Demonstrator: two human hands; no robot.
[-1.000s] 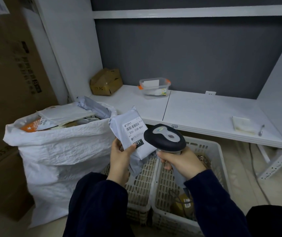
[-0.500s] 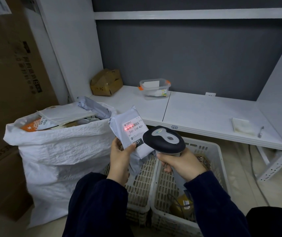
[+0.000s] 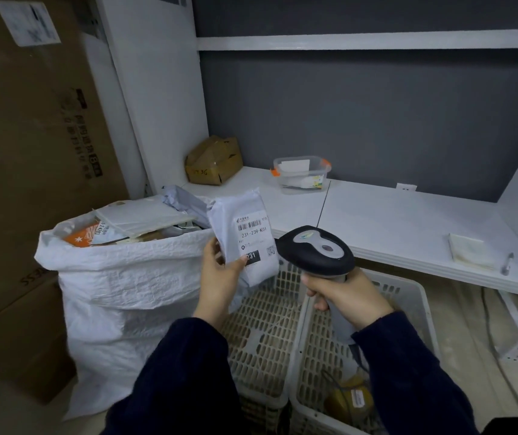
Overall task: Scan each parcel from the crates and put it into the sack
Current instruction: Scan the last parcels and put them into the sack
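Two hands busy — the left hand (image 3: 220,276) pinches the parcel (image 3: 246,233) low down, thumb on label, fingers behind; the right hand (image 3: 347,298) curls its fingers round the scanner (image 3: 315,249), just right of it. Scanning step, likely; next — carry it left of those fingers into the sack (image 3: 125,277).

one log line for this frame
left hand: holds parcel | right hand: grips scanner | label: visible, unlit | sack: open

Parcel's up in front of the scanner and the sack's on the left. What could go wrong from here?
1. The sack is heaped to its rim, so the grey parcel may slide off when dropped in.
2. The left hand holds the parcel by one lower corner, thumb on the label; it might slip, or hide print from the scanner.
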